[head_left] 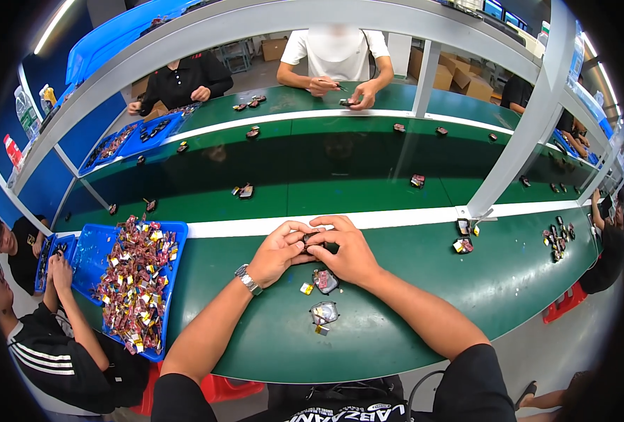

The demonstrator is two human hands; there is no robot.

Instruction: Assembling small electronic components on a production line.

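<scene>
My left hand (277,252) and my right hand (345,253) meet over the green table, fingers and thumbs closed around a small black case (313,243). Fingers cover most of it, so its details are hidden. Just below my hands lies a small dark-rimmed case (325,281) with a clear-looking middle and a yellow-and-white tab beside it. Nearer to me sits a similar case (324,312), its own yellow-and-white tab at the lower edge.
To the left, a blue tray (178,243) is heaped with small tabbed parts. Several loose cases (464,244) lie at the right, with a cluster (558,239) beyond. Behind a white ledge runs a dark green belt (326,193) carrying parts. A grey post (512,133) rises right. Co-workers sit around.
</scene>
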